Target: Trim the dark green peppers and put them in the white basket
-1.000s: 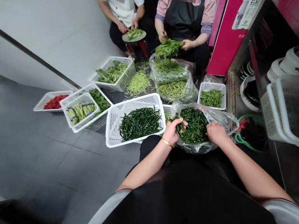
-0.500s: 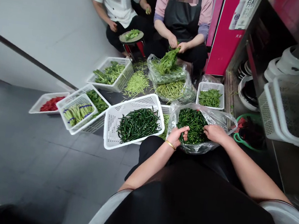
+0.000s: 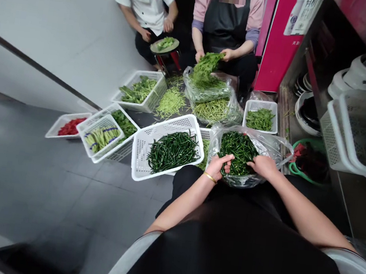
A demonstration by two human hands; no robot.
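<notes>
Object: dark green chillies (image 3: 240, 147), heaped in a clear plastic bag (image 3: 274, 144), directly beneath and ahead of both hands. Left hand (image 3: 220, 165): fingers curled, thumb laid forward over them at the heap's near left side; I cannot tell whether a chilli is gripped inside. Right hand (image 3: 263, 166): fingers bent, tips at the heap's right side; any pinch there is hidden.

Handling (judged): each pod light, thin, fairly stiff, smooth enough to slide against its neighbours; likely to snap or bruise if bent hard. Best hold: fingertip pinch at mid-pod or by the stem end; a full handful would probably shed strays. Bag film is limp and slippery, so poor support.

Edges: crumpled bag rim stands loosely around the heap, widest beyond the right hand. Left of the left hand, a white basket (image 3: 143, 147) of similar chillies, its raised near-right rim to be cleared. Right of the right hand, a green basin (image 3: 300, 171). Ahead, a small white basket (image 3: 253, 105) limits forward reach. Left knee (image 3: 182, 177) sits just below the leftward path; room above the heap looks open.
</notes>
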